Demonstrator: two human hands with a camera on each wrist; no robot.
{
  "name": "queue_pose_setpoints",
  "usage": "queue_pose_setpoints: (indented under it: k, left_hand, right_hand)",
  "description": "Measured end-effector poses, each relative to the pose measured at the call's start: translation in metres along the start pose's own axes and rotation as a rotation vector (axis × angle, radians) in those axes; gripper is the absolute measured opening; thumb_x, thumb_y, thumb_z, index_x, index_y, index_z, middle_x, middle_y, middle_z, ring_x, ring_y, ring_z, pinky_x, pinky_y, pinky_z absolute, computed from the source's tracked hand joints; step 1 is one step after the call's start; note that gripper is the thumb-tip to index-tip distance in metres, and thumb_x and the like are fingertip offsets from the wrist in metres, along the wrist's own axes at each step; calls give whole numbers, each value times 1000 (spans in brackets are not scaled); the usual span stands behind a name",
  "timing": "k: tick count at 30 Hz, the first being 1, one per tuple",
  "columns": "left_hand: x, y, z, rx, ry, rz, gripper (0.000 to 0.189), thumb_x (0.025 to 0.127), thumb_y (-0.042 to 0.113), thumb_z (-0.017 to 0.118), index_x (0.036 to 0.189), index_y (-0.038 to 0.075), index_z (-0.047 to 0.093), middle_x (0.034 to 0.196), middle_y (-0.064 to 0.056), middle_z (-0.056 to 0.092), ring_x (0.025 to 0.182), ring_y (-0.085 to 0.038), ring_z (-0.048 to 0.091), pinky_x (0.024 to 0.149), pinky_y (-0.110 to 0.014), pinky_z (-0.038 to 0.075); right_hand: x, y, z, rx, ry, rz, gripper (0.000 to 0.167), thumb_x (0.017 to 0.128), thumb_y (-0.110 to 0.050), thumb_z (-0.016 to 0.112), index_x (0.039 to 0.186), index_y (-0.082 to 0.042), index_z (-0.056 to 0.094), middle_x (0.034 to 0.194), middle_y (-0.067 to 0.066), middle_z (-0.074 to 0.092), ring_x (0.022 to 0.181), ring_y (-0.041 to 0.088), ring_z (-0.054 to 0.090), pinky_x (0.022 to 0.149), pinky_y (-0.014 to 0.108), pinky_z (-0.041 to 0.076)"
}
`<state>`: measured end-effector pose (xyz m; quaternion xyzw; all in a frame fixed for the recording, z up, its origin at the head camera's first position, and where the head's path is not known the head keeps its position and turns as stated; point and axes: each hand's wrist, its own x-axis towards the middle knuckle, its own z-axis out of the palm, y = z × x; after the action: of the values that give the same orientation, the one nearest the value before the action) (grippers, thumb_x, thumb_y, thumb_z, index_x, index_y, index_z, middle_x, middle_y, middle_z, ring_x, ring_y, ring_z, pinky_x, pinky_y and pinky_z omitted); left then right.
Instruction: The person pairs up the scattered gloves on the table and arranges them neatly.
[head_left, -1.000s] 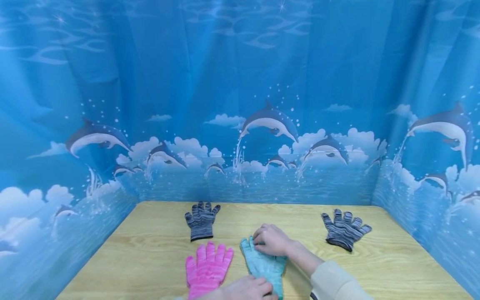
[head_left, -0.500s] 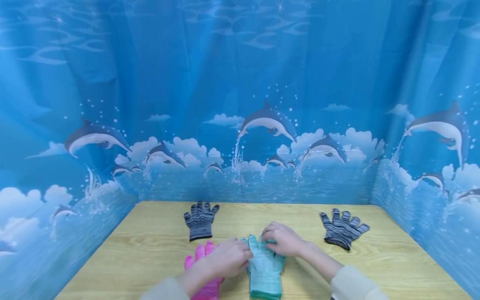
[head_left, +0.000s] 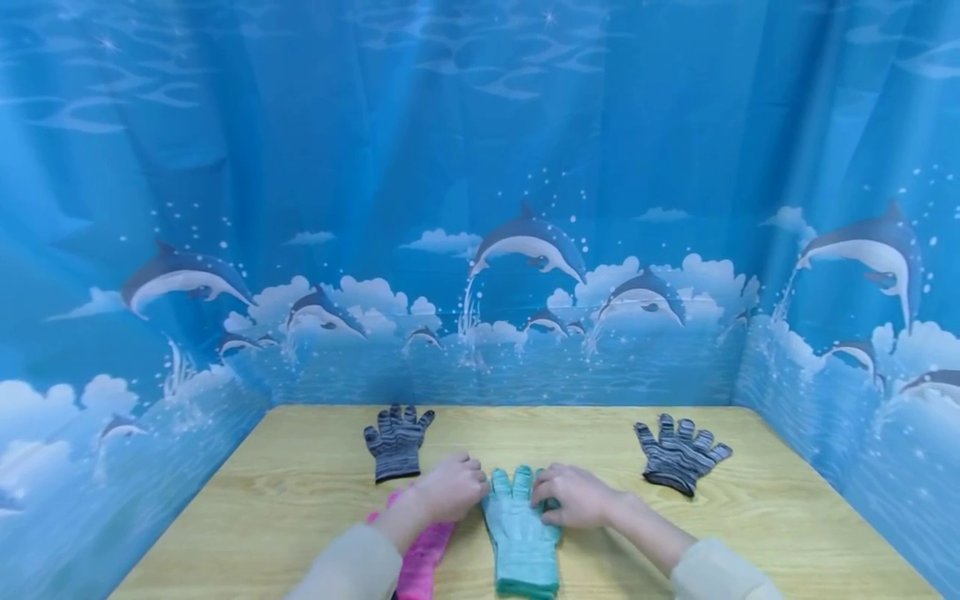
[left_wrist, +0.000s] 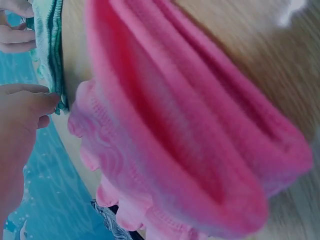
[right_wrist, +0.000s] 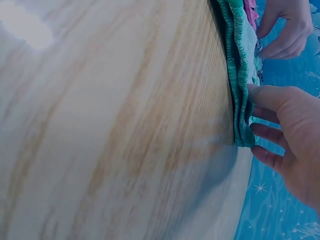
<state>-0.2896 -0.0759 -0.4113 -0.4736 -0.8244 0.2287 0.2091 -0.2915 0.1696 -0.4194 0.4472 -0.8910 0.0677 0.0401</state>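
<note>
l hand [head_left: 452, 489] grip: pinching teal glove [head_left: 522, 546] at its l side; r hand [head_left: 581, 497] grip: pinching its r side. glove lies approx mid-width on table [head_left: 262, 508], well short of far edge. risks: uneven pull cd skew its layers (look stacked); l sleeve [head_left: 356, 562] cd drag pink glove [head_left: 423, 557] beside it.

pink glove [head_left: 427, 554] partly hidden behind left forearm [head_left: 396, 521] in head view, sleeves [head_left: 351, 567] cut off at bottom

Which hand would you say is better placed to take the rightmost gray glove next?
Probably the right hand: it is nearer that gray glove; the left hand is left of the green glove.
</note>
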Motion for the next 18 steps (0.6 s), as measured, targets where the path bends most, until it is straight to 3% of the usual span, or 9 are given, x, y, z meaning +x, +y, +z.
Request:
queue_pose_setpoints:
  k: [4, 18]
  left_hand:
    - [4, 3, 5, -58, -51, -13, 17, 72, 14, 71, 87, 23, 69, 81, 12, 63, 75, -4, 53, 71, -20, 40]
    - [14, 4, 9, -24, -146, 48, 17, 74, 19, 74, 90, 24, 69, 82, 12, 63, 75, -3, 54, 74, -19, 41]
  right_hand:
    - [0, 0, 0, 23, -21, 23, 22, 77, -23, 72, 98, -17, 71, 105, -4, 62, 96, 12, 55, 84, 30, 45]
    - [3, 0, 0, 55, -42, 44, 21, 77, -22, 73, 97, -17, 71, 103, -6, 62, 97, 11, 55, 86, 30, 45]
